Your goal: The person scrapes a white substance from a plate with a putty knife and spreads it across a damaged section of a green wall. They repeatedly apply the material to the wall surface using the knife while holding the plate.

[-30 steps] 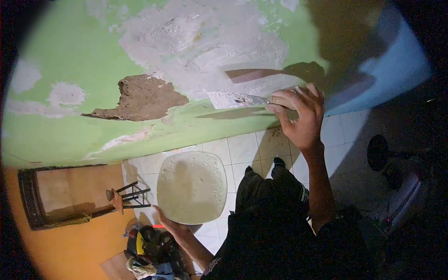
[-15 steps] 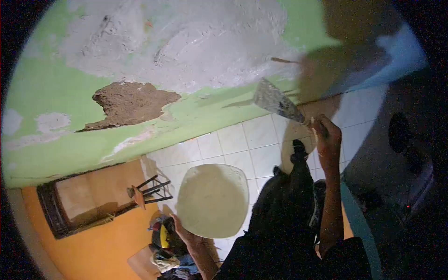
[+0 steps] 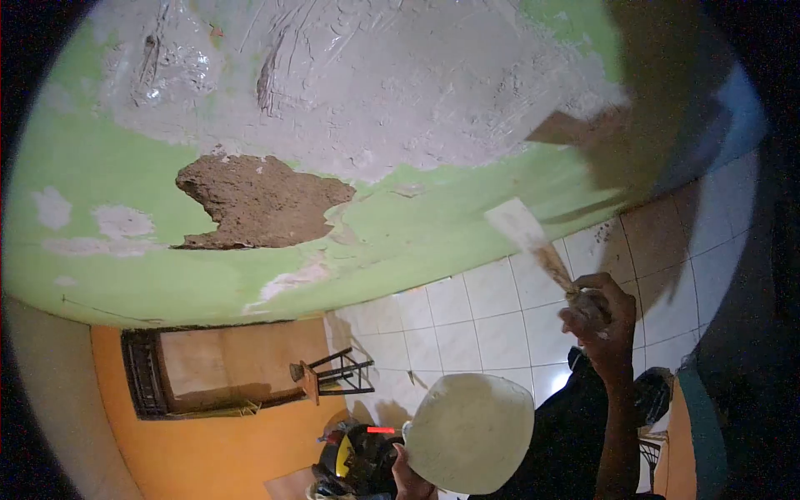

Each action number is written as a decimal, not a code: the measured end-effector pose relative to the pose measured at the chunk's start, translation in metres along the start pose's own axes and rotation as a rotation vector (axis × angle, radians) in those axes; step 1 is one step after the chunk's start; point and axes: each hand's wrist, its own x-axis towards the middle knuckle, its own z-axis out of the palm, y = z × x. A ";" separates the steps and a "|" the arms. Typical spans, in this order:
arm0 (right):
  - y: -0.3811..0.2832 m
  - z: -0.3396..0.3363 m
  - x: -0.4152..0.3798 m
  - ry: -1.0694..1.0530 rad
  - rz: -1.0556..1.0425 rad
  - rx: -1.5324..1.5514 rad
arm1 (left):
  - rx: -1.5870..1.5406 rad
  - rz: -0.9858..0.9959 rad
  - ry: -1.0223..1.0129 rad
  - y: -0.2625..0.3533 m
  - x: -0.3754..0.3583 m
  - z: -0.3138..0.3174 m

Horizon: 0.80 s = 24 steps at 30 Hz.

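Note:
My right hand is closed round the handle of a putty knife. The knife's wide blade, with pale material on it, points up and left, apart from the wall as far as I can tell. At the bottom, my left hand grips the left edge of a pale rounded-square plate; most of its fingers are hidden. Above both hands is a green wall with a broad patch of greyish-white filler. Left of the knife, brown bare wall shows through a ragged hole.
White floor tiles run along the wall's foot. A dark-legged stool stands near an orange wall with a framed doorway or panel. Dark and yellow items lie beside the plate. A teal edge is at right.
The view has tilted and shifted, showing more wall. My right hand and the putty knife sit lower in view, the blade turned to show a paler face. The plate appears lower and further right.

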 end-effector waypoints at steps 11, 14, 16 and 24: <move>-0.018 0.067 0.044 0.008 -0.334 0.033 | -0.043 0.034 -0.088 -0.001 0.026 -0.029; -0.036 0.089 0.048 0.072 -0.295 0.042 | -0.062 0.021 -0.104 0.000 0.028 -0.039; -0.049 0.102 0.049 0.121 -0.339 0.165 | -0.074 0.012 -0.114 0.002 0.029 -0.044; -0.099 0.182 0.080 0.256 -0.583 0.317 | -0.069 0.015 -0.188 0.027 0.058 -0.049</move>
